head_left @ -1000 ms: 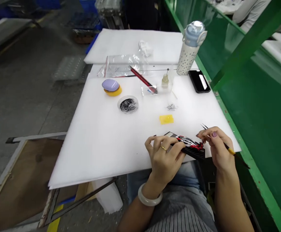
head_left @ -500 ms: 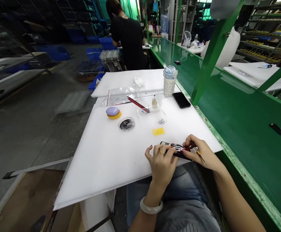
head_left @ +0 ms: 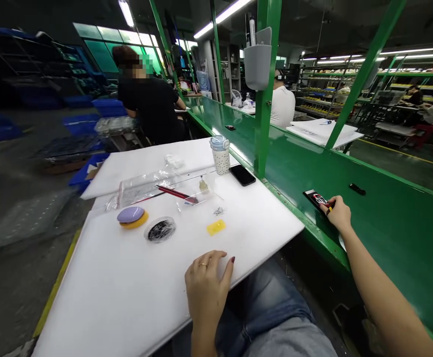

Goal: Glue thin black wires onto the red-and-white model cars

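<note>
Right hand [head_left: 339,214] is out over the green counter [head_left: 398,233], fingers closed, pinching a yellow-handled tool [head_left: 330,210] against the end of a black-and-red piece [head_left: 317,201]. The piece lies on the counter, just right of the white foam board [head_left: 127,297]. Left hand [head_left: 205,285] rests on the board's near part, fingers loosely spread, holding nothing.

Red-black piece [head_left: 318,199], too small to tell
</note>
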`<state>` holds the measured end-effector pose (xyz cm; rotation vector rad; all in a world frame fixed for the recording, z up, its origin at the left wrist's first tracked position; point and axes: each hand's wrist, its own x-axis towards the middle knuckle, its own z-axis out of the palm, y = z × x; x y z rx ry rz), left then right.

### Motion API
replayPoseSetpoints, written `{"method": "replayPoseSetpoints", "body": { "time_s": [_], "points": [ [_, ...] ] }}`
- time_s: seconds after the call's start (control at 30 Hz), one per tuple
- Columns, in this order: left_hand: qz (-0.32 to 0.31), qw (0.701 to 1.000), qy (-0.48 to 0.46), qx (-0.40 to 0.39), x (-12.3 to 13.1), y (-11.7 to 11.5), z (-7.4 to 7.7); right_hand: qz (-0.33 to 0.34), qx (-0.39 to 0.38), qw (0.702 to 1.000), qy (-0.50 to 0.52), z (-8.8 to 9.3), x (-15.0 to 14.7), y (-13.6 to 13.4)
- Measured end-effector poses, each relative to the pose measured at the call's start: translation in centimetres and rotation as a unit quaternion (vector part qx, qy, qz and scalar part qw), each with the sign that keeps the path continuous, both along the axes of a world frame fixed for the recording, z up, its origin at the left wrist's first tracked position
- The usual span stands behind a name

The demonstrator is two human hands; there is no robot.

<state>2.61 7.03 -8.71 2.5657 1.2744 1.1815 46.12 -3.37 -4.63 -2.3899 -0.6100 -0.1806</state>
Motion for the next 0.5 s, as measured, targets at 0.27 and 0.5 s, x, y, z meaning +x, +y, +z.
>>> {"method": "replayPoseSetpoints", "body": {
  "time_s": [0.27, 0.5],
  "points": [
    [0.016, 0.998, -0.034, -0.046, 0.7, -0.7, 0.6, -0.027, 0.069, 0.997, -0.038, -0.8, 0.0, -0.9],
    [0.027, 0.996, -0.049, -0.076, 1.1, -1.3, 1.7, -0.005, 0.119, 0.991, -0.066, -0.9, -0.1, 0.0]
  ]
}}
